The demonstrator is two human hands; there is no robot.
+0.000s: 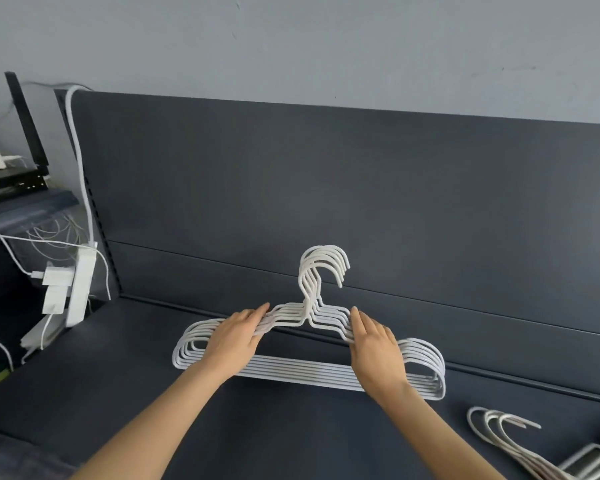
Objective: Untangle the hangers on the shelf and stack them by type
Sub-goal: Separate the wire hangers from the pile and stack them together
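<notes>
The left hand (234, 336) lies flat on the left shoulder of the stack of white hangers (309, 370). Its fingers (257, 315) are straight and close together, pressing down, not curled around anything. The right hand (374, 344) does the same on the right shoulder, flat and open on top of the wires. Neither hand is really gripping the stack.

The stack sits on the dark shelf (146, 393), close to the back panel (361, 202). The hangers lie one over the other, all the same kind, with their hooks (323, 268) lined up and pointing up toward the panel. The hands look like they are squaring the pile so it sits tidy.

What could go wrong? The hangers are thin and smooth, so I think they can slide on each other. If one hand pushes harder than the other, the pile may fan out and the hooks may slip apart. If both hands lift off fast, a finger could catch a wire and drag the top hanger away.

Down at the right corner is another bunch of hangers (534, 452), partly out of view. It is well apart from the stack. If the stack gets pushed that way, the two groups could mix and tangle.

On the left, a power strip (78, 285) with white cables hangs off the end of the shelf. A hook could snag there if the pile slides left.
</notes>
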